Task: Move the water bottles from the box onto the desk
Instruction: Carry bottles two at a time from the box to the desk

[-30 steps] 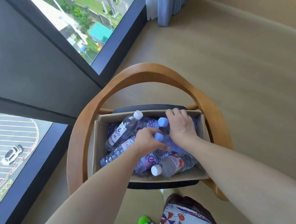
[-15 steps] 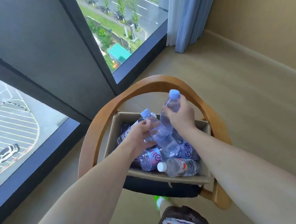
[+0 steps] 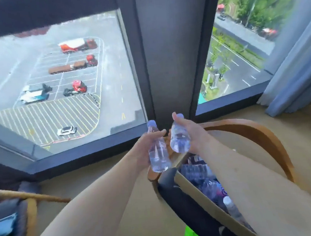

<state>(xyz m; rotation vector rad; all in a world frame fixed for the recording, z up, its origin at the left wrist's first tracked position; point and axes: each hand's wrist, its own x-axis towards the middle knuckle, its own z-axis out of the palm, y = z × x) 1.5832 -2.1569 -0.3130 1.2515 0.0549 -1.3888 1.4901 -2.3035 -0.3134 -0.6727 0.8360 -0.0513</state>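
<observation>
My left hand [image 3: 144,147] grips a clear water bottle [image 3: 157,152] with a pale blue cap, held upright in the air. Just to its right, my right hand [image 3: 194,135] grips a second clear water bottle [image 3: 179,137]. Both bottles are lifted above and to the left of the cardboard box [image 3: 202,195], which sits on the dark seat of a wooden armchair [image 3: 263,138] at the lower right. Several more bottles [image 3: 203,172] lie in the box, partly hidden by my right forearm. No desk is in view.
A floor-to-ceiling window with a dark frame [image 3: 164,60] fills the view ahead. A blue curtain [image 3: 298,66] hangs at the right. Another wooden chair with a grey cushion [image 3: 14,217] stands at the lower left. Beige floor [image 3: 118,178] lies between the two chairs.
Both hands have lifted their bottles out of the box and carried them up and left. My view has swung left toward the window, leaving the box at the lower right.
</observation>
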